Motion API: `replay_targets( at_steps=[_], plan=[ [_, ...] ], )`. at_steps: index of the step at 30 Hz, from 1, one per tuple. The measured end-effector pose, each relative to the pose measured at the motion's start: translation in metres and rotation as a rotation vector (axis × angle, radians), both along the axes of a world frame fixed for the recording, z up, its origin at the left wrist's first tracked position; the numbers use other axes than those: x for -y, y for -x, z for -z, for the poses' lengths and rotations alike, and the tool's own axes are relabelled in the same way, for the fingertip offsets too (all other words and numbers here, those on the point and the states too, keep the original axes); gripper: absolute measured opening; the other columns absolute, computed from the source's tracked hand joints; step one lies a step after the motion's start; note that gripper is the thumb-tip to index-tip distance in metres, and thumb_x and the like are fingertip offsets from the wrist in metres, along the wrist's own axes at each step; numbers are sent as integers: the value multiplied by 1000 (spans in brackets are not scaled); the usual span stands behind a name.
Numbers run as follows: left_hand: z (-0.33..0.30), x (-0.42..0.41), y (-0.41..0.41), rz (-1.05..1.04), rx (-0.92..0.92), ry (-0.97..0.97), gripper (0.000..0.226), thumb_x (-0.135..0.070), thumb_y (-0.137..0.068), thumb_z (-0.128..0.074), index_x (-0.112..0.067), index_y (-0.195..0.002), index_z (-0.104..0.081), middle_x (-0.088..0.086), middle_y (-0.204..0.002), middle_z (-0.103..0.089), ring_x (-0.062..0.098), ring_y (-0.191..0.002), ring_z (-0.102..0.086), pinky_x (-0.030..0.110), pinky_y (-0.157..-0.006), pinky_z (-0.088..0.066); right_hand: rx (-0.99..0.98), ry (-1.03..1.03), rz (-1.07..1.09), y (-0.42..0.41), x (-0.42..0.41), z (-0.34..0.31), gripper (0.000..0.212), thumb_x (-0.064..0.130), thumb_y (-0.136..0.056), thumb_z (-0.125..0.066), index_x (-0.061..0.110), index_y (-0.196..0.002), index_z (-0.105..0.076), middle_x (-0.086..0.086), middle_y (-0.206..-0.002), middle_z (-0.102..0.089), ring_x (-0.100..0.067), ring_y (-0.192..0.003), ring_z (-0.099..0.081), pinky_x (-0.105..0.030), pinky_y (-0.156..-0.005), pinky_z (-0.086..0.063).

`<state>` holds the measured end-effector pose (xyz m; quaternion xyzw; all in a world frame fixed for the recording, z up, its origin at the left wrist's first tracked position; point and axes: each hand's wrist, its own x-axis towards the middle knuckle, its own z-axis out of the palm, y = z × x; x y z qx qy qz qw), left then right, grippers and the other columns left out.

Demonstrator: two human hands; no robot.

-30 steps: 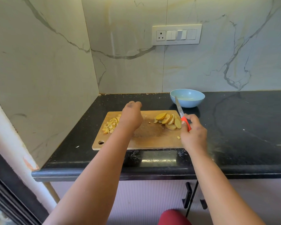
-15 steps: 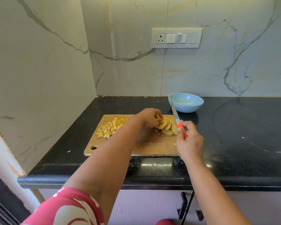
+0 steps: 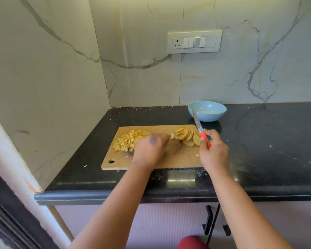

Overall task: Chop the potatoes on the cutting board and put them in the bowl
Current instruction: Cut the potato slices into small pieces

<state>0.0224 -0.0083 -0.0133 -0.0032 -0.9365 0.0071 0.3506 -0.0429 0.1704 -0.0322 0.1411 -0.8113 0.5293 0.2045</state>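
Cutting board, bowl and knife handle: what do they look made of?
Cutting board: looks like wood or bamboo, matt tan, faint grain, with a hanging hole in one corner. Bowl: smooth pale blue with a soft sheen, ceramic or melamine; I cannot tell which. Knife: dull grey metal blade, glossy red-orange handle, probably plastic, gripped by the right hand.

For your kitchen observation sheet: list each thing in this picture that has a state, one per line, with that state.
Diced potato: heaped on the board's left.
Potato slices: fanned on the board's right, not yet diced.
Bowl: upright, no potato visible inside.
Knife: tip raised towards the bowl.
Right hand: grips the knife.
Left hand: blurred, over the board.
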Motion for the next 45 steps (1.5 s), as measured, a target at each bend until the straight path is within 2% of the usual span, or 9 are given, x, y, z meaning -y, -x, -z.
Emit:
replay_targets(
  at_steps=[4, 9, 12, 19, 25, 31, 40, 42, 45],
  plan=[
    [10, -1, -14, 13, 341, -180, 31, -48, -99, -48, -21, -87, -59, -1, -78, -63, 17, -70, -59, 31, -64, -51, -5, -59, -7, -12, -1, -3, 18, 18, -99, -50, 20, -114, -58, -3, -104, -66, -23, -88, -63, -27, -68, -50],
    [25, 11, -31, 107, 81, -447, 31, -31, -93, -63, -15, -120, -67, 3, -120, -67, 23, -118, -52, 37, -104, -41, -94, -217, -41, -50, 6, -3, 19, 14, -97, -50, 17, -113, -59, 0, -71, -53, -12, -57, -46, -26, -50, -30],
    [24, 13, -33, -66, -26, -316, 24, -29, -87, -66, -17, -108, -72, 0, -105, -71, 29, -107, -52, 41, -91, -45, -110, -370, -117, -81, 17, 2, 20, 16, -96, -50, 20, -113, -58, -4, -71, -58, -16, -56, -48, -27, -48, -36],
    [18, 4, -36, -182, 194, -278, 34, -48, -94, -49, -22, -101, -70, -4, -96, -70, 25, -115, -42, 39, -94, -26, -13, -467, -78, -110, 28, -7, 11, 16, -97, -48, 18, -105, -54, -4, -80, -60, -16, -62, -50, -26, -52, -38],
    [20, 7, -35, -190, 200, -299, 39, -57, -92, -51, -28, -107, -72, -8, -105, -68, 24, -113, -39, 39, -88, -25, 171, -592, -82, -120, 34, -18, 22, 8, -95, -52, 26, -108, -48, 0, -82, -54, -15, -71, -55, -24, -52, -41],
    [18, 8, -37, -199, 241, -317, 37, -55, -95, -45, -31, -103, -73, -10, -112, -65, 24, -114, -38, 42, -89, -24, 122, -843, -95, -118, 55, -40, 30, 9, -98, -40, 17, -127, -43, -5, -91, -53, -20, -77, -53, -30, -60, -40],
    [12, 8, -39, -227, 284, -337, 39, -61, -94, -47, -35, -113, -70, -11, -119, -63, 25, -117, -35, 42, -90, -20, 303, -855, -110, -131, 22, -67, 37, 0, -88, -57, 20, -118, -56, -3, -99, -55, -20, -84, -53, -28, -72, -48],
    [12, 8, -39, -219, 284, -329, 39, -59, -95, -46, -34, -113, -70, -11, -116, -64, 24, -116, -36, 42, -90, -21, 315, -892, -130, -129, 10, -79, 32, 3, -90, -56, 21, -116, -57, -1, -95, -51, -20, -84, -52, -25, -68, -44],
    [14, 6, -42, -193, 253, -354, 34, -51, -96, -47, -30, -111, -69, -11, -111, -67, 23, -118, -36, 43, -94, -20, 244, -735, -136, -121, 1, -79, 20, 11, -94, -53, 28, -105, -57, 1, -98, -57, -14, -74, -51, -23, -52, -36]
  ],
)
